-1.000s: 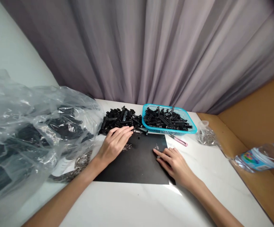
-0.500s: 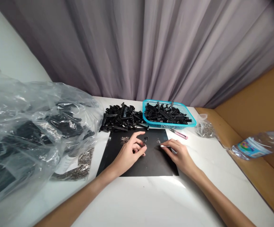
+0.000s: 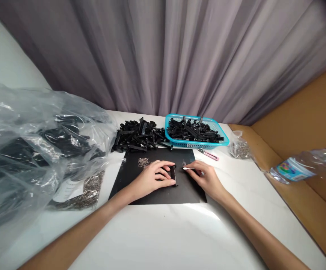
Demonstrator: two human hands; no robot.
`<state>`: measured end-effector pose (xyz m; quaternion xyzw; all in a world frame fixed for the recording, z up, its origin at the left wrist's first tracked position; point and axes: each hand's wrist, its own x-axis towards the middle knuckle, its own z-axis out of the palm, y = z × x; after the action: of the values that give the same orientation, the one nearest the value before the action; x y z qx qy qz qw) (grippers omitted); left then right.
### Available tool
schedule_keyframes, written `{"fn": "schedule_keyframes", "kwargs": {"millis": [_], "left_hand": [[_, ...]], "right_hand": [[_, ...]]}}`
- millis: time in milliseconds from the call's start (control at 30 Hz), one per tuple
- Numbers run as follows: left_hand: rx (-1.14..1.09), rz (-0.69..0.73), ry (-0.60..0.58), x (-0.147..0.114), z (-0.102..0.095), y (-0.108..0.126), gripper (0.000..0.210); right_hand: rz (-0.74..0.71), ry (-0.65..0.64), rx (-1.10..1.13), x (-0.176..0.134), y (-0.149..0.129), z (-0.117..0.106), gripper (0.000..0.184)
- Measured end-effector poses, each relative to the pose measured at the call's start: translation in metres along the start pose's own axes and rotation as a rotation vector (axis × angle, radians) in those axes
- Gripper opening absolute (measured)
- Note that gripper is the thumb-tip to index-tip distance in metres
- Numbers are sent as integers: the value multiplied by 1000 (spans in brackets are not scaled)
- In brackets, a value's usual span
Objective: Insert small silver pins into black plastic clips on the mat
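My left hand (image 3: 151, 177) is closed round a narrow black plastic part (image 3: 173, 175), gripping its two ends between thumb and fingers over the black mat (image 3: 160, 196). Just to the right, my right hand (image 3: 206, 177) pinches a thin stick with a white tip, which looks like a cotton swab (image 3: 184, 168). The tip points left toward the black part, apart from it. A few tiny metal pieces (image 3: 183, 163) lie on the mat just beyond the swab. Behind my left hand is a larger heap of small metal pieces (image 3: 143, 162).
Behind the mat are a pile of black parts (image 3: 136, 135) and a blue basket (image 3: 225, 141) full of similar ones. A pink cutter (image 3: 210, 155) and a bag of metal pieces (image 3: 239, 148) lie right. Clear plastic bags (image 3: 39, 123) fill the left; a bottle (image 3: 295, 168) lies on cardboard.
My left hand has turned the black part, which now shows lengthwise between thumb and fingers. The swab in my right hand is nearer to it. The whole view has shifted slightly.
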<state>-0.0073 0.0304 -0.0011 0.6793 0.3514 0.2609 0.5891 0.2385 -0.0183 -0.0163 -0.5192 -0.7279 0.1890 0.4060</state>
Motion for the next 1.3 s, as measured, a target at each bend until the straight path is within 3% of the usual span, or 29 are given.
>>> {"fn": "schedule_keyframes", "kwargs": {"millis": [200, 400, 533, 667, 833, 1167, 1300], "left_hand": [[217, 108, 16, -1, 2, -4, 73], [369, 144, -1, -3, 6, 0, 61], [426, 193, 75, -4, 9, 1, 66], [297, 215, 63, -4, 8, 2, 61], [119, 117, -5, -2, 4, 6, 62], [95, 121, -23, -1, 5, 9, 62], [82, 123, -41, -1, 5, 9, 62]], "right_hand": [[39, 35, 32, 0, -7, -1, 22], [79, -7, 82, 0, -8, -3, 23], [139, -25, 165, 2, -2, -3, 24], [205, -2, 240, 2, -1, -3, 27], [201, -9, 258, 1, -4, -1, 26], [172, -33, 221, 0, -9, 0, 25], [226, -44, 279, 0, -8, 0, 34]]}}
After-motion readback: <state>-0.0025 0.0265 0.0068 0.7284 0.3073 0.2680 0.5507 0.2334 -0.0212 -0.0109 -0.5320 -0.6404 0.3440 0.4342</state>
